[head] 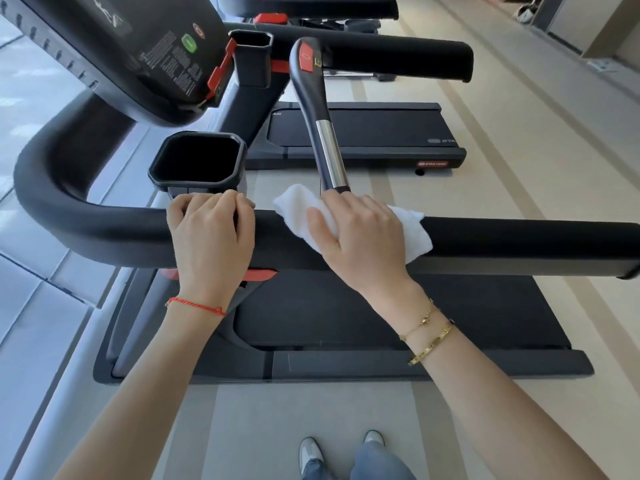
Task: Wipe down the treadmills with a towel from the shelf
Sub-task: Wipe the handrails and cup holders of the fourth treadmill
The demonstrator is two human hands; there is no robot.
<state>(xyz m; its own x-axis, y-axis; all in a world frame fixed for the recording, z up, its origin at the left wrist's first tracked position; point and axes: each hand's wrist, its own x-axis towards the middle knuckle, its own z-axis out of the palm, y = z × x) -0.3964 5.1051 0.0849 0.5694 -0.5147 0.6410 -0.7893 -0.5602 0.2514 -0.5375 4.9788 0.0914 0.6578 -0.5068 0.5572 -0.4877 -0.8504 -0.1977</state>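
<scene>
Pale beige flooring (502, 140) with darker stripes runs under two black treadmills, seen from the head camera looking down over one side rail. Nearest is the black padded handrail (519, 237) of the near treadmill (381, 313), which sweeps in a curve from the left and runs straight across to the right edge.

On that rail lies a small white folded towel (301, 206). The right hand (360, 233) covers it — fingers curled over the cloth and the rail together, clamped down on the towel, with white corners sticking out at both sides of the hand. Two gold bracelets (427, 336) sit on that wrist.

The left hand (211, 233) grips the same rail just beside the towel, fingers wrapped over its top, knuckles up; a thin red cord (195, 305) circles the wrist.

Behind the hands stand a black octagonal cup holder (197, 159), a dark grey angled grip with a chrome band (320, 116) and a red button, and the underside of the black console (131, 50). The second black treadmill (363, 133) lies beyond. Grey-and-white shoes (311, 452) show at the bottom edge.
</scene>
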